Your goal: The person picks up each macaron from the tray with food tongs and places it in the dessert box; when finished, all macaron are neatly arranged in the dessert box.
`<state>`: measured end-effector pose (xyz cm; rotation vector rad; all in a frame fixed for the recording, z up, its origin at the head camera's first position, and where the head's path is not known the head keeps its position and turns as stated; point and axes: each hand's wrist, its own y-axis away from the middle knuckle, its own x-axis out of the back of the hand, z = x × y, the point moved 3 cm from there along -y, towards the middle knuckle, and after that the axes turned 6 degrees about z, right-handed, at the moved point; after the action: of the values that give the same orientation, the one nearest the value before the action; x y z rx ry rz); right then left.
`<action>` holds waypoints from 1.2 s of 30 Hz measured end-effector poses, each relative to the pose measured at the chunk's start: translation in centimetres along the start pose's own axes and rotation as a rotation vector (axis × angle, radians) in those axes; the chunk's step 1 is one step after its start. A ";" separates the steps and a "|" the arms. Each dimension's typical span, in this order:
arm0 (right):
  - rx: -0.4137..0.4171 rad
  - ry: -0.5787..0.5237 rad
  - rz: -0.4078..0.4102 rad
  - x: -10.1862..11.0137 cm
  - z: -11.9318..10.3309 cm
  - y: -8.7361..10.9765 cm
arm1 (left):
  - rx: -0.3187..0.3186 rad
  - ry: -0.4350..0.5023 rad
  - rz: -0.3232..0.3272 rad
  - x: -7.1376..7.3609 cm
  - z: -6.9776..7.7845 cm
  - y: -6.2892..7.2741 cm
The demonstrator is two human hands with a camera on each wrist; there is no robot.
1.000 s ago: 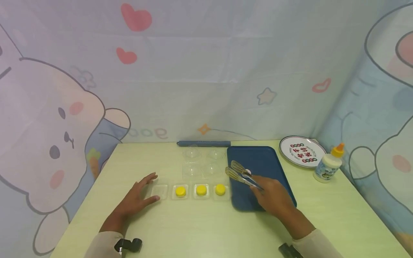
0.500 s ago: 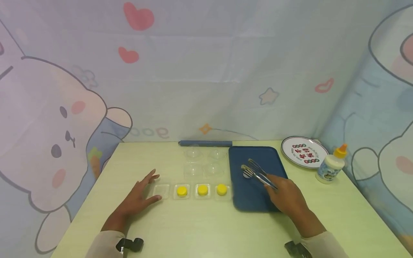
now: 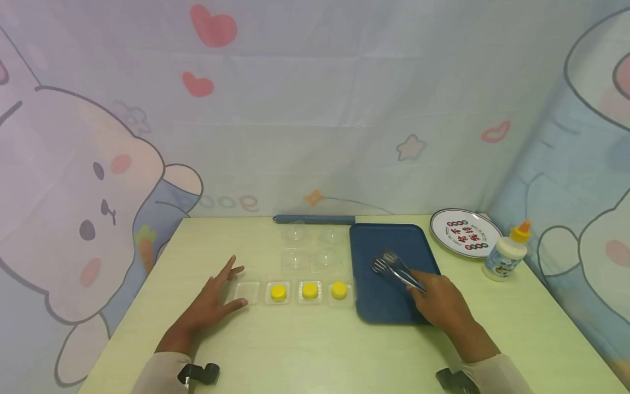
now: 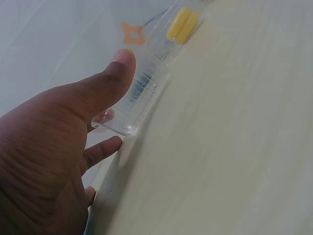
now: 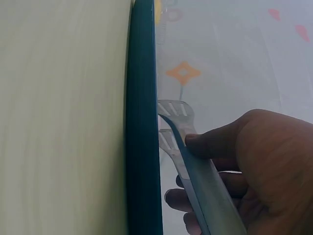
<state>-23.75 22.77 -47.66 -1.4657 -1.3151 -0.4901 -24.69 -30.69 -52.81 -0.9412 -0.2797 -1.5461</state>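
My right hand [image 3: 438, 301] grips metal tongs [image 3: 404, 277], thumb along one arm. Their slotted heads hover over or touch the dark blue tray [image 3: 381, 306]; which, I cannot tell. Anything between the heads is hidden. On the left, my left hand [image 3: 209, 301] lies beside a clear plastic compartment [image 3: 247, 293], thumb in front and fingers behind its end. It seems to touch the rim lightly. Rightward in that row sit yellow macarons [image 3: 310, 290], one per compartment. The left wrist view shows one macaron [image 4: 183, 25] on edge, beyond the vacant compartment [image 4: 144, 95].
Clear domed lids [image 3: 295, 260] stand behind the row. A blue-grey rod [image 3: 315, 219] lies along the back edge. Right of the blue tray are a printed white plate [image 3: 450, 249] and a bottle with an orange cap [image 3: 504, 260]. A printed cloth [image 3: 315, 137] hangs behind.
My right hand and the tongs have moved right, farther over the blue tray, and the heads have drawn closer together. A small whitish spot under them is now covered. My left hand stays put.
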 end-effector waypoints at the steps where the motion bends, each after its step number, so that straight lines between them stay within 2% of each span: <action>1: -0.002 0.000 -0.009 -0.1 0.0 0.0 | 0.002 0.002 -0.001 0.0 0.0 0.0; 18: -0.010 -0.004 -0.039 -0.5 0.3 0.1 | 0.005 0.004 -0.007 0.1 0.2 0.1; 30: 0.014 0.003 -0.007 -0.4 0.2 0.1 | -0.004 -0.006 -0.007 0.6 0.7 0.2; 36: 0.004 0.010 -0.020 -0.3 0.2 0.2 | 0.034 0.005 -0.010 0.7 0.8 0.3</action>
<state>-23.76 22.78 -48.06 -1.4460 -1.3232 -0.5067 -24.03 -30.78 -51.96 -0.9106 -0.3065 -1.5479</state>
